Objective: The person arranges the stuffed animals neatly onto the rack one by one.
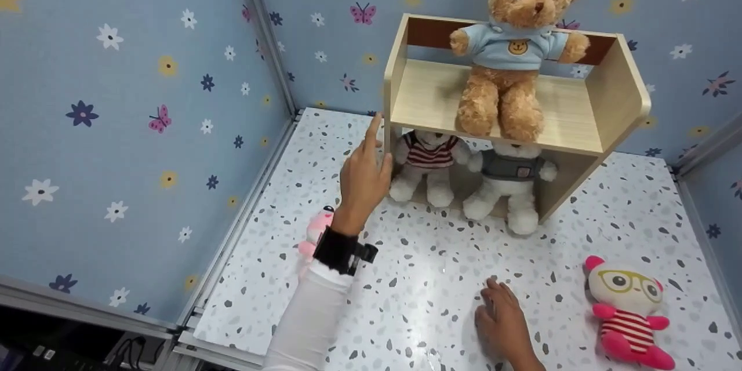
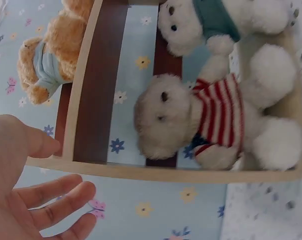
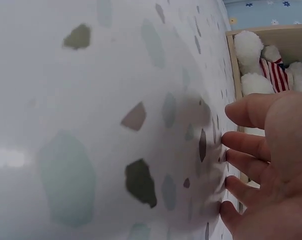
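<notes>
Flower-and-butterfly walls (image 1: 133, 145) in blue enclose a white, speckled desk (image 1: 429, 278). On it, toward the back wall, stands a two-tier wooden shelf (image 1: 429, 93). Upper tier: one brown bear (image 1: 510, 58) in a light blue hoodie, upright, feet at the front edge. Lower tier: a striped-shirt bear (image 1: 430, 156) on the left and a grey-shirt bear (image 1: 509, 169) on the right, side by side, the latter's feet protruding past the front.

Left hand (image 1: 364, 179): at the shelf's left side panel, fingers extended, holding nothing; contact with the panel cannot be confirmed. Right hand (image 1: 504, 322): low over the desk before the shelf, fingers loosely bent, nothing held; whether the fingertips touch the desk cannot be determined.

Remaining items: a pink-and-white panda toy (image 1: 629, 313) lies on the desk at right, well apart from the shelf; a pink toy (image 1: 320, 226) lies partly hidden behind the left forearm.

Assessment: the work in hand appears to be at the left panel. Good practice would be flat, light pressure there, avoiding any jolt, since the brown bear looks the likeliest to topple. The left sleeve should clear the pink toy.
</notes>
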Motion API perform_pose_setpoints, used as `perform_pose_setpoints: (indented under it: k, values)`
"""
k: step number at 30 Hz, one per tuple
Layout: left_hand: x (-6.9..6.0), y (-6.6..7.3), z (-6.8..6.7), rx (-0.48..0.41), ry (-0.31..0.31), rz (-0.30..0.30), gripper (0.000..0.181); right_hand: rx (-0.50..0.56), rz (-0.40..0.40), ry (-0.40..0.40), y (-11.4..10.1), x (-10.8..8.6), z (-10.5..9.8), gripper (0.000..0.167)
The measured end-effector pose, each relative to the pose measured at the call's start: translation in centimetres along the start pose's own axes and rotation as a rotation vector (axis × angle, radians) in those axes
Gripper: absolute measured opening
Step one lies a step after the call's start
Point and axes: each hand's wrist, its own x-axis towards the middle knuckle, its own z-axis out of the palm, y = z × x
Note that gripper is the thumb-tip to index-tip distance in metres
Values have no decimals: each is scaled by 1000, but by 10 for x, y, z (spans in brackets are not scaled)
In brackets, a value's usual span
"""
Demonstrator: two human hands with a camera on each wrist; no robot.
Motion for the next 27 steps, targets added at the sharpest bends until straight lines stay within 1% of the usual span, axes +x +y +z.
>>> perform_pose_setpoints:
  k: [4, 6, 8, 11, 13, 15, 19, 22, 25, 27]
  values:
    - [-45, -8, 15, -57, -59, -27, 43, 15, 36, -4, -2, 0, 1, 42]
    - [-69, -11, 24, -79, -94, -36, 34, 15, 47, -11, -4, 1, 1, 43]
    - [-94, -13, 34, -92, -134, -52, 29, 9, 48, -14, -5, 2, 1, 44]
    - [-129, -12, 49, -125, -191, -98, 28, -1, 32, -1, -7, 4, 1, 43]
    - [-150, -10, 57, -141, -221, -121, 27, -16, 15, 10, -9, 6, 1, 43]
    - [-169, -9, 64, -150, -247, -140, 25, -26, 0, 21, -12, 8, 3, 44]
    - [-200, -12, 70, -143, -287, -153, 22, -54, -10, 28, -16, 9, 8, 49]
    - [-220, -19, 70, -130, -312, -187, 21, -90, -4, 27, -19, 8, 13, 52]
    - [-233, -31, 67, -123, -315, -235, 19, -124, 0, 27, -20, 8, 18, 56]
    - [-237, -39, 63, -127, -293, -265, 19, -145, 6, 27, -21, 9, 20, 59]
